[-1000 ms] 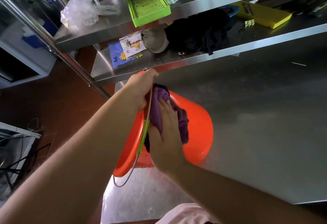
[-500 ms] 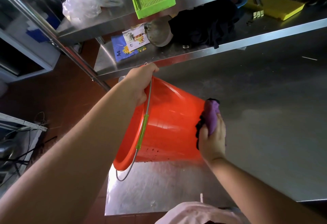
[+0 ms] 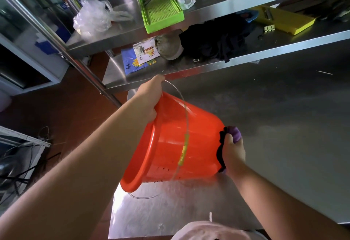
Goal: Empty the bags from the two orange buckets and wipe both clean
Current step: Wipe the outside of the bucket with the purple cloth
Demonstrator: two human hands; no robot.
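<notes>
This is looking like a commercial kitchen or food-prep back room. A stainless steel worktable (image 3: 284,126) is carrying 2 steel shelves (image 3: 246,6) along its far edge, holding a green slicer board (image 3: 161,10), a yellow slicer board (image 3: 284,20), a crumpled plastic bag (image 3: 92,19) and a worn metal bowl (image 3: 168,47). Red-brown floor (image 3: 62,107) is showing past the table's left edge.

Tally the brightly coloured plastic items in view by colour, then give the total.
Orange: 1, the round orange plastic bucket tilted on the steel table.
Green: 1, the long green plastic slicer board on the top shelf.
Yellow: 1, the flat yellow plastic slicer board on the lower shelf.
Total: 3
</notes>
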